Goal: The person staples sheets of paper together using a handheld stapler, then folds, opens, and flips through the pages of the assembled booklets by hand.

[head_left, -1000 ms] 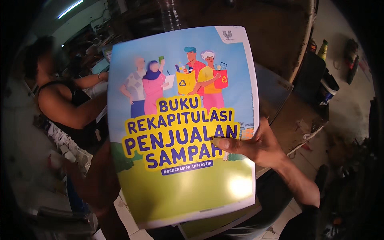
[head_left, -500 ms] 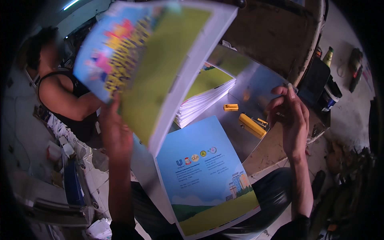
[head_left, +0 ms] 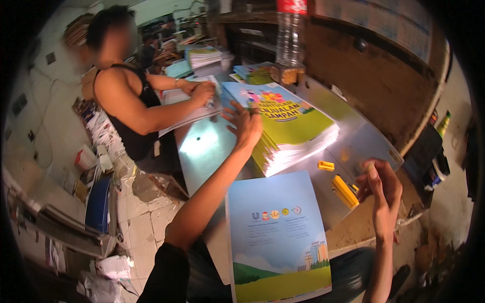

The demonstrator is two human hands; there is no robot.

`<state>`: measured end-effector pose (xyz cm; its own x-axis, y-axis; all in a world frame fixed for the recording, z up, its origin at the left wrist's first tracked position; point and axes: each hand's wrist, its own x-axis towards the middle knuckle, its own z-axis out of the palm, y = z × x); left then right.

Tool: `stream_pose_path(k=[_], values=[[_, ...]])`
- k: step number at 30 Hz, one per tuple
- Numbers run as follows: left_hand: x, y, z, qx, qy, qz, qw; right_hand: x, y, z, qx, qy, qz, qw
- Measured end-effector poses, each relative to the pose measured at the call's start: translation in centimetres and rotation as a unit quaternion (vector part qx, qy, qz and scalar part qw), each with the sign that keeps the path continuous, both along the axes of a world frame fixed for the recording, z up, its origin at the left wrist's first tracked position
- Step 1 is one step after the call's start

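Observation:
My left hand is at the left edge of a thick stack of booklets, fingers spread, with fingertips by the top one's cover. That top booklet has a blue and green cover with colourful figures. Another booklet lies nearer me, back cover up, blue sky above green hills, over the table edge and my lap. My right hand is raised at the right, fingers curled and thumb pressed to the index finger; anything pinched there is too small to make out. Beside it lies a yellow stapler-like tool.
A small yellow block lies on the metal table. At the left, another person handles sheets. Behind the stack are more booklets and a plastic bottle on a block. A brown panel rises at the back.
The booklet my left hand held up is now on the stack, and the left hand has loosened its fingers. My view has tilted up. The right hand keeps its pinched pose.

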<state>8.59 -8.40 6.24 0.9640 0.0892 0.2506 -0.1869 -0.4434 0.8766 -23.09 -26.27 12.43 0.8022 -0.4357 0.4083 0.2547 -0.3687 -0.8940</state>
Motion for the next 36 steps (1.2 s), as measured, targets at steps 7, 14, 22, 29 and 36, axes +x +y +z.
stream_pose_path(k=[7,14,22,29,36], values=[[-6.8,3.1,0.9,-0.008,-0.109,-0.108,0.988,0.8,-0.6,-2.2,-0.19,0.041,-0.043,0.98],[-18.1,10.9,-0.8,0.283,-0.14,-0.248,0.916,1.5,-0.3,-2.4,-0.254,0.163,0.039,0.953],[-25.4,19.0,-5.6,0.328,0.029,-0.041,0.943,1.9,3.3,-3.7,-0.441,0.191,0.242,0.843],[-27.1,25.2,-5.1,-0.132,0.381,-0.066,0.913,1.0,11.2,-7.4,-0.508,0.151,0.279,0.801],[-26.1,25.8,-0.3,-0.403,0.228,-0.234,0.855,2.4,13.7,-2.6,-0.227,0.085,0.345,0.907]])
